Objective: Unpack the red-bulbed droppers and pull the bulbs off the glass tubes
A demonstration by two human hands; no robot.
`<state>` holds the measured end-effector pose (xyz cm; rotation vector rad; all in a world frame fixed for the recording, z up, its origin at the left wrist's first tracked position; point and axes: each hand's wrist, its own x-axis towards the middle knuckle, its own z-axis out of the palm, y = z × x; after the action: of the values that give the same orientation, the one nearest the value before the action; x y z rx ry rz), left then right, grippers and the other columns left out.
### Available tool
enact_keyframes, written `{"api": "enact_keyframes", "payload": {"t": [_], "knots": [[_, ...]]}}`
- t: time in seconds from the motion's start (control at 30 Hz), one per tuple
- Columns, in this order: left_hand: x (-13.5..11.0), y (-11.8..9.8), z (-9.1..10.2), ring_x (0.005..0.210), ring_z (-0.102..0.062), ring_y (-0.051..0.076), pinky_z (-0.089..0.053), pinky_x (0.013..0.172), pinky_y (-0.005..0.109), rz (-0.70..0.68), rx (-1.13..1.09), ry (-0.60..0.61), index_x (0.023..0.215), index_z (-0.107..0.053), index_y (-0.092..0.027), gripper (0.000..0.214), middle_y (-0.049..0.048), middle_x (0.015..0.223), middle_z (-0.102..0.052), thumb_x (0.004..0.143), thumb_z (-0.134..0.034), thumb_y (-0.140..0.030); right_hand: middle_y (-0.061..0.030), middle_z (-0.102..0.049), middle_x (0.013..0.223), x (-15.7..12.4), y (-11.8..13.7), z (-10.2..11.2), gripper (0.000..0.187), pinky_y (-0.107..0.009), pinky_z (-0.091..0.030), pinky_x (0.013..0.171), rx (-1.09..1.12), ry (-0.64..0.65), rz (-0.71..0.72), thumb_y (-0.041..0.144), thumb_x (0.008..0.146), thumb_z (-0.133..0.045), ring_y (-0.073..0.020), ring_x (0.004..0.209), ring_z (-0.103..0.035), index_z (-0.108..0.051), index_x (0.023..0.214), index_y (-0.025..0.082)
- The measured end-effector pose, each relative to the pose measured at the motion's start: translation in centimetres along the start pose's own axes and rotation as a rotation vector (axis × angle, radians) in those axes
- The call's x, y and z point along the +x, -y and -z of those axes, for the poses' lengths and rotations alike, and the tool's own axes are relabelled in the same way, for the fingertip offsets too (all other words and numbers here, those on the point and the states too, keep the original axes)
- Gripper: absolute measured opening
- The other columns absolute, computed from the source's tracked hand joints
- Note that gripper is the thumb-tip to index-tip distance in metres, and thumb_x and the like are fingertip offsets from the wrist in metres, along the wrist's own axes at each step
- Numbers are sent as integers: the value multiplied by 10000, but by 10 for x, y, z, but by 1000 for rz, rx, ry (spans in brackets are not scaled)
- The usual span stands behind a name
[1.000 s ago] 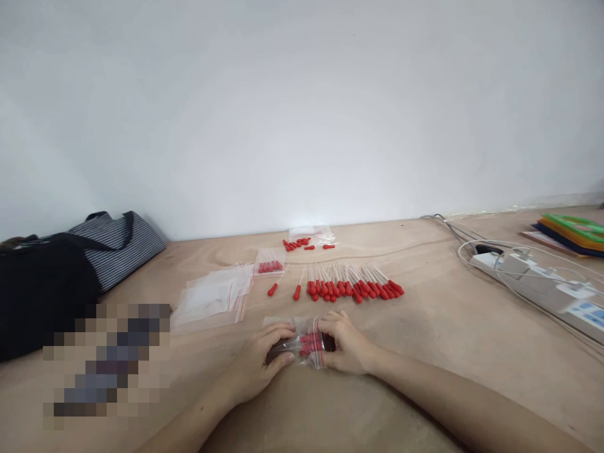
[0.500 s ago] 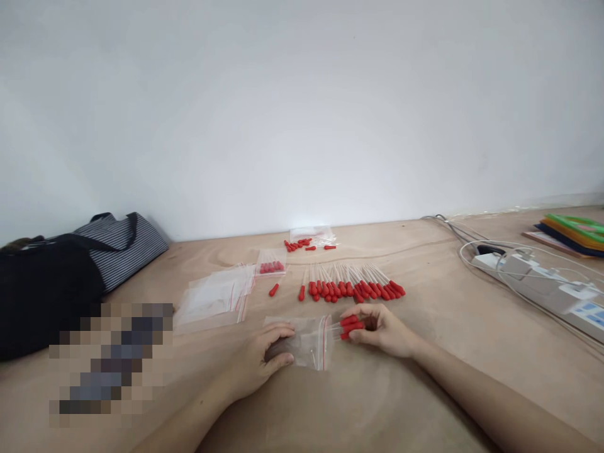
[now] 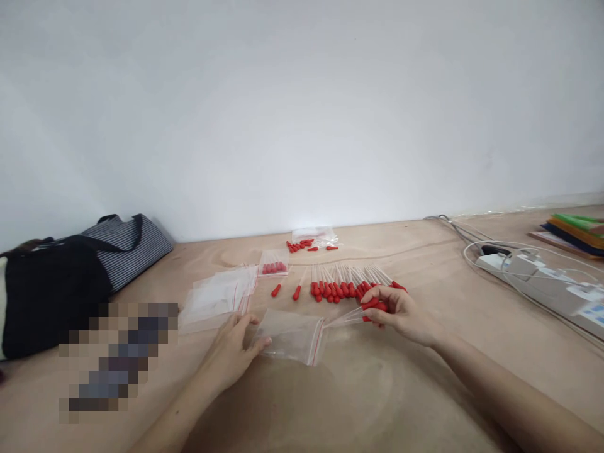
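My right hand [image 3: 394, 313] pinches several glass droppers [image 3: 352, 316] by their red rubber bulbs. Their thin tubes point left, with the tips at the red-lined mouth of a clear zip bag [image 3: 290, 333]; whether any tip is inside, I cannot tell. At the bag's closed end is my left hand [image 3: 236, 346], thumb and fingers apart, the thumb touching the bag's edge. Behind the right hand lies a row of droppers [image 3: 333, 288], bulbs toward me. Single red-bulbed droppers [image 3: 296, 293] lie left of the row.
Left of the row lie a stack of zip bags [image 3: 217, 292] and a filled bag [image 3: 274, 264]. More droppers [image 3: 297, 246] sit near the wall. A black striped bag [image 3: 70, 270] is at left, a power strip [image 3: 547, 280] with cables at right.
My right hand has moved right and slightly away from me with the droppers, baring more of their tubes. My left hand has slid left to the bag's end.
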<state>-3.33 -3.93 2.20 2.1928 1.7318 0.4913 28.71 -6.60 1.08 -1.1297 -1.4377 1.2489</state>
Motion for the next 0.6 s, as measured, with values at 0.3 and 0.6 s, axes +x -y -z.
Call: {"api": "enact_keyframes", "payload": {"t": [0.3,0.6], "knots": [[4,3,-8,563,-436,117,-368,518,215,68,-283,130,679,-456,-186,199,-46,640,-425,513,-556,-230,-24,-594,753,56,29,-14,143,-245,-461,617,-430,-343,389,232,746,-519,-121,670,-569,-527,870,161],[7,6,7,540,-492,139,-384,512,231,93,-390,182,787,-623,-173,330,-28,583,-559,555,-588,-406,-148,-538,1036,108,3,-106,305,-291,-451,686,-1355,-38,426,93,832,-340,-201,890,-534,-482,1099,126]]}}
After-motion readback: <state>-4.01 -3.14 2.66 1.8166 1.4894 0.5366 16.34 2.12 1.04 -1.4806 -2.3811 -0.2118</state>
